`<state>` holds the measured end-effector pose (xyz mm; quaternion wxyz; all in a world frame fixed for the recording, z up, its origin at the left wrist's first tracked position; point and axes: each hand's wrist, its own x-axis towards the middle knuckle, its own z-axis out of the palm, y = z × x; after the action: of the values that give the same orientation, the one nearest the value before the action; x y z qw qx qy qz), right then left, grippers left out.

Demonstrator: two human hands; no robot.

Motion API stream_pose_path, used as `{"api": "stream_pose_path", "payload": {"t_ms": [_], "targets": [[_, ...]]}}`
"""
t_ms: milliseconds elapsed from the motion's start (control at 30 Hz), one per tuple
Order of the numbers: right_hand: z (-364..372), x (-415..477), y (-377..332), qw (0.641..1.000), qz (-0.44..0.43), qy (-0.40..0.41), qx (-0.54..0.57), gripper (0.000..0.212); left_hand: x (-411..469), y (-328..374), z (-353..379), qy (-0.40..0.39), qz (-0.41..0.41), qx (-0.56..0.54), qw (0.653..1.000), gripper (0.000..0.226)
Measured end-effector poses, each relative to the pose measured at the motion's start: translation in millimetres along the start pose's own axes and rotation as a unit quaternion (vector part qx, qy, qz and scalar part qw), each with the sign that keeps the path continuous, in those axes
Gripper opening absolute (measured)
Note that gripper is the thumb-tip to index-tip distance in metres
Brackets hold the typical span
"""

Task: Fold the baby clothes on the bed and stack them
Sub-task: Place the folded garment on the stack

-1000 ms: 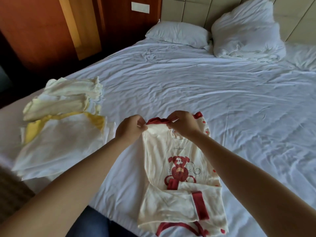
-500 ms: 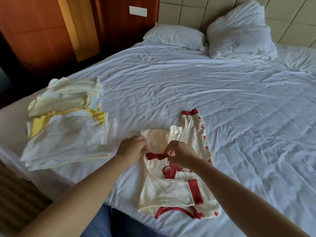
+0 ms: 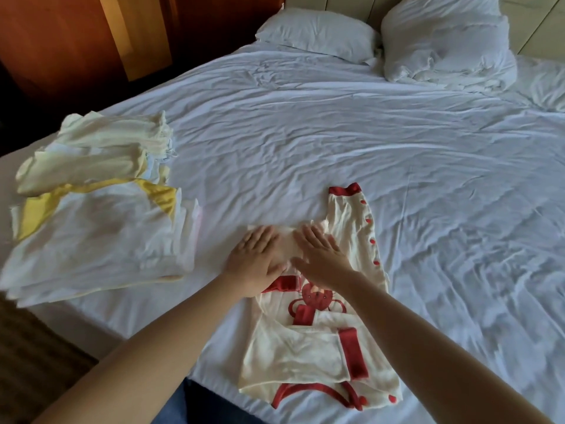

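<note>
Risk: we judge the fold may spring open or skew once pressure lifts, since the soft knit bunches under our palms and one leg strays to the right. Item: cream baby romper (image 3: 318, 341) with red trim and monkey print, lying near the bed (image 3: 336, 123) edge. Left hand (image 3: 255, 260) and right hand (image 3: 321, 258) lie flat, fingers spread, pressing its upper part. Folded stack (image 3: 101, 237) sits well left.
</note>
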<state>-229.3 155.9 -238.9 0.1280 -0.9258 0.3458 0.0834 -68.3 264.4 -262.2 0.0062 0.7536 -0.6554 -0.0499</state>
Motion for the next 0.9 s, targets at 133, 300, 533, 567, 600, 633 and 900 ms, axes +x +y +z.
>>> {"api": "stream_pose_path", "payload": {"t_ms": [133,300,533,567,600,633,900], "targets": [[13.7,8.0,9.4,1.000,-0.011,-0.002,0.005,0.069,3.2,-1.5,12.2,0.011,-0.012,-0.002,1.000,0.096],[8.4,9.9,11.8,0.999,-0.019,-0.024,0.026,0.070,9.0,-0.3,-2.2,-0.015,-0.021,-0.017,1.000,0.095],[-34.8,-5.6,48.7,0.982,-0.027,0.153,0.102,0.034,48.8,22.6,-44.2,0.060,-0.051,-0.111,0.991,0.045],[-40.4,-5.2,57.7,0.981,-0.004,0.161,0.105,0.033,57.8,30.4,-48.9,0.064,-0.055,-0.130,0.988,0.045],[-46.4,-3.5,66.6,0.980,0.021,0.166,0.111,0.032,68.3,38.5,-52.7,0.066,-0.058,-0.147,0.985,0.045],[-51.1,-0.3,75.4,0.978,0.048,0.167,0.118,0.032,79.0,46.1,-55.6,0.066,-0.061,-0.160,0.983,0.046],[-72.0,52.2,127.4,0.964,0.139,0.182,0.137,0.025,154.4,76.0,-44.3,0.053,-0.099,-0.205,0.972,0.028]]}}
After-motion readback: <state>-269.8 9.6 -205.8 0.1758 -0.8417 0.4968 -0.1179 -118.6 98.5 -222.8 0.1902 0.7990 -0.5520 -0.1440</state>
